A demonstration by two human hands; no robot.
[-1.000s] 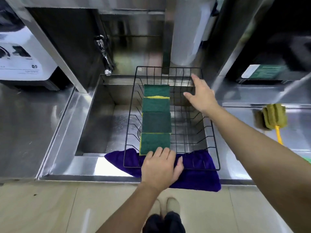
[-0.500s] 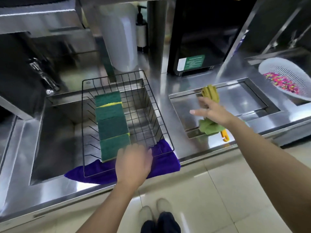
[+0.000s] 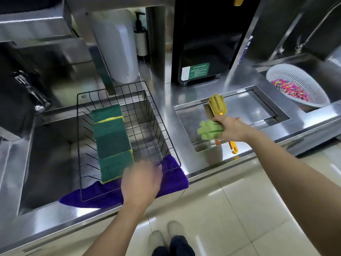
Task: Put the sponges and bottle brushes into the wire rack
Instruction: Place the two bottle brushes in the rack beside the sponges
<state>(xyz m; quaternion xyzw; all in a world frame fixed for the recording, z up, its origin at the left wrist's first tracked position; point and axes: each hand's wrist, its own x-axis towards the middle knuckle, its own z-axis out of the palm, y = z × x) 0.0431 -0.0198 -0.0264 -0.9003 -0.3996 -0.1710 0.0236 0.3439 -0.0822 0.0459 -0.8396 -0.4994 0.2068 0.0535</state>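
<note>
In the lower middle of the frame our left hand [image 3: 141, 183] lies flat, fingers loosely spread, on the near rim of the black wire rack [image 3: 167, 137]; it grips nothing that we can see, and we judge it is there to steady the rack, which sits half over the sink on a purple cloth [image 3: 171, 179]. Inside the rack, along its left side, 4 green sponges [image 3: 112, 143] lie in a row, overlapping like tiles, which leaves the right side free, likely for the brushes. At right of centre our right hand [image 3: 229, 127] is closed around the neck of the light green bottle brush [image 3: 209, 129], just behind its foam head, with an orange-yellow handle end [image 3: 232, 147] poking out below the wrist. A 2nd, olive-yellow bottle brush [image 3: 216, 104] lies just above it on the recessed steel drainboard [image 3: 258, 106], touching or nearly so; we cannot tell whether the hand has caught that one too. Both brushes are well apart from the rack.
</note>
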